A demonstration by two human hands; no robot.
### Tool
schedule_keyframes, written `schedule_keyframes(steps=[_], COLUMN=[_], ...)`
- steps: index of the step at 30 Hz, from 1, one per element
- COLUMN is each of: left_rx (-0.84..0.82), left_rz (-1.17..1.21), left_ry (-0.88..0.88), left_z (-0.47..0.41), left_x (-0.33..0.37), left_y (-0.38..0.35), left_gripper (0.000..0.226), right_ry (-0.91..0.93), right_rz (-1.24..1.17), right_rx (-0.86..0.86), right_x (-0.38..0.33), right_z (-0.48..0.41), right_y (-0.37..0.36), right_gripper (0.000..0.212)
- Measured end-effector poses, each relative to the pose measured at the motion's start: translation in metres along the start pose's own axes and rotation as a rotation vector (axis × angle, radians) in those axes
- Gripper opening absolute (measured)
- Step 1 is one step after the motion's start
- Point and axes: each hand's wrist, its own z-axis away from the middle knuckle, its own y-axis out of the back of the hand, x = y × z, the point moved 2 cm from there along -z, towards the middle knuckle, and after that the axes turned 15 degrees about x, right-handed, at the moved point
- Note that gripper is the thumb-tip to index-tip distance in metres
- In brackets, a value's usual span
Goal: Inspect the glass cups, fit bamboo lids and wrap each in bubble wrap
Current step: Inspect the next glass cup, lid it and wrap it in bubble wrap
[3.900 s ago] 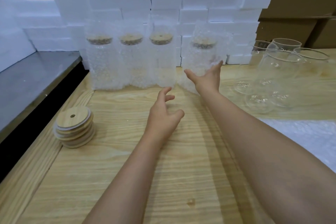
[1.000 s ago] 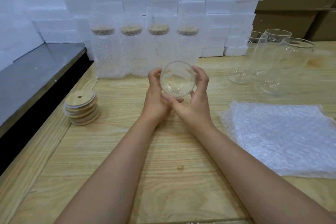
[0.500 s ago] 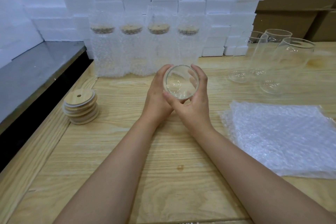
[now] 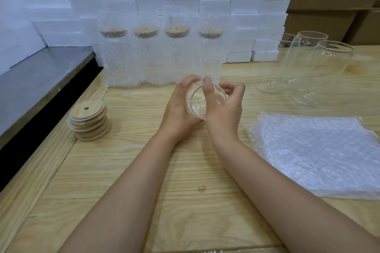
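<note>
While tilted mouth-first toward the head camera, cup (image 4: 196, 106) is held at mid-table (image 4: 144, 170), left hand (image 4: 177, 109) curled round its side, right hand (image 4: 225, 113) pinching its rim; lids (image 4: 89, 121) left, wrap (image 4: 318, 156) right

The single head-worn camera looks forward and down, close over the wooden table (image 4: 127, 170), facing stacked foam blocks (image 4: 216, 6).

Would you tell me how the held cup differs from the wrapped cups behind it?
The held cup is bare and lidless; the wrapped cups wear bubble wrap and bamboo lids. The held cup lies tipped between the left hand and right hand; the wrapped cups stand upright on the table.
</note>
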Motion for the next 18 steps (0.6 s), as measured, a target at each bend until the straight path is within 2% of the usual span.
schedule_keyframes(steps=[3,7,12,18], left_rx=[0.002,0.012,0.018,0.059], left_rz=[-0.003,0.0,-0.004,-0.023], left_ry=[-0.025,-0.024,0.001,0.031], left_z=[0.0,-0.001,0.0,-0.001], left_x=[-0.001,-0.002,-0.002,-0.008], left_y=[0.0,-0.001,-0.001,-0.001], left_gripper=[0.081,0.08,0.079,0.083], right_ry=[-0.022,-0.07,-0.192,-0.08], right_rz=[-0.028,-0.048,-0.06,0.06], right_rx=[0.037,0.017,-0.066,-0.168], right_x=[0.002,0.001,-0.002,-0.008], right_z=[-0.002,-0.003,-0.007,-0.005], right_y=[-0.001,-0.002,-0.004,-0.004], right_gripper=[0.017,0.018,0.039,0.065])
